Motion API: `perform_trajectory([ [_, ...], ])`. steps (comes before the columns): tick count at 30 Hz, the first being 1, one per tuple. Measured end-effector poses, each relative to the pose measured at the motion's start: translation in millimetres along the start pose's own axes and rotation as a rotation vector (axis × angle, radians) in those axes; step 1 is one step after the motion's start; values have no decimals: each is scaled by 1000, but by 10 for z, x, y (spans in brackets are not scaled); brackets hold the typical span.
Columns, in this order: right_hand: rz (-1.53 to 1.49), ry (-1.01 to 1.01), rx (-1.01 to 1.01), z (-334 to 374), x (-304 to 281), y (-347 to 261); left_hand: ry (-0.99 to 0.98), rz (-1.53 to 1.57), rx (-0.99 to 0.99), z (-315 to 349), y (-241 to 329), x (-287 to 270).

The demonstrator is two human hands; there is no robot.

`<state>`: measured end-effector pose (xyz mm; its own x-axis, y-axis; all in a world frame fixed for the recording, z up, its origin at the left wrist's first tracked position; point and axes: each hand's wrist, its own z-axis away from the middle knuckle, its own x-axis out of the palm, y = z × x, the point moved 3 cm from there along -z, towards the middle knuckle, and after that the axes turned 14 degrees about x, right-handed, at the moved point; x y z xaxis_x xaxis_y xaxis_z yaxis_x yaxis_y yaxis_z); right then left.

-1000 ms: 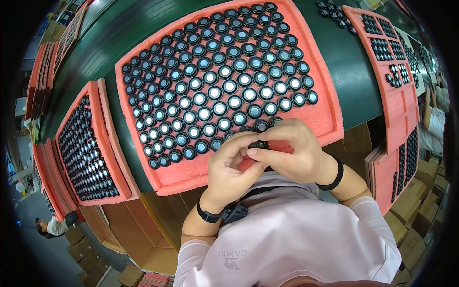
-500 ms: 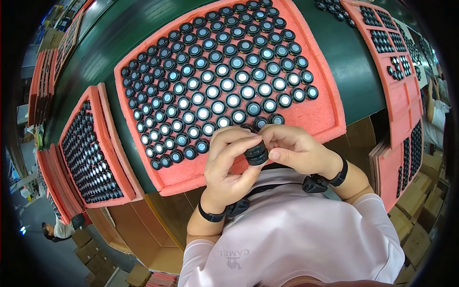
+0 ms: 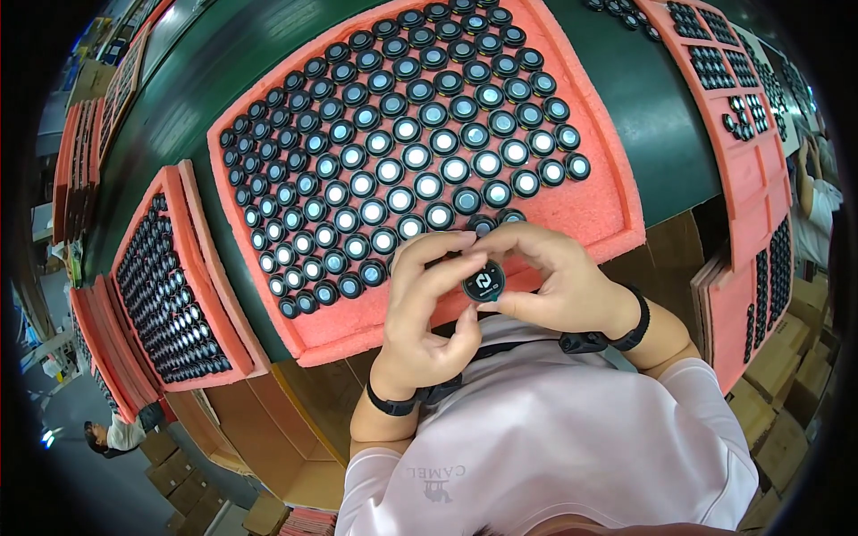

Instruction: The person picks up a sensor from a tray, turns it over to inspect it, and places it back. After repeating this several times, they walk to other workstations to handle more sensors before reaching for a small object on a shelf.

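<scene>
A small round black device with a white mark on its flat face is held between my two hands, in front of my chest. My left hand is closed around its left side, fingertips along the upper edge and thumb close below. My right hand pinches it from the right, its thumb at the lower rim. Just beyond my fingers lies a pink foam tray bearing rows of similar round black pieces with pale discs on top. The far side of the held device is hidden.
The tray rests on a dark green table. At left stands another filled pink foam tray; at right, a compartmented pink tray. Cardboard boxes sit below the table edge. Another person is at far left.
The black device has turned from showing its ridged side to showing its marked flat face. My left thumb has shifted downward, and my right fingers have spread around the device.
</scene>
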<state>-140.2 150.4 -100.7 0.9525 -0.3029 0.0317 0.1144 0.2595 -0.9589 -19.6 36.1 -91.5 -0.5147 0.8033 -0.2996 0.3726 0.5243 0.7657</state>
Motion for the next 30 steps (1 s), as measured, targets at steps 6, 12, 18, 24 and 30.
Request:
perform_trajectory([
  [6, 79, 133, -131, -12, 23, -3, 66, 147, -55, 66, -92, 16],
  [12, 194, 173, -177, -4, 0, -28, 60, 99, -35, 56, -97, 3],
  [18, 75, 191, -94, 43, -152, 13, 147, 133, -128, 120, -113, -42],
  [24, 54, 170, -116, 59, -157, -4, 185, 144, -227, 125, -110, -19],
  [30, 25, 149, -74, 52, -146, -3, 167, 141, -218, 137, -124, -22],
])
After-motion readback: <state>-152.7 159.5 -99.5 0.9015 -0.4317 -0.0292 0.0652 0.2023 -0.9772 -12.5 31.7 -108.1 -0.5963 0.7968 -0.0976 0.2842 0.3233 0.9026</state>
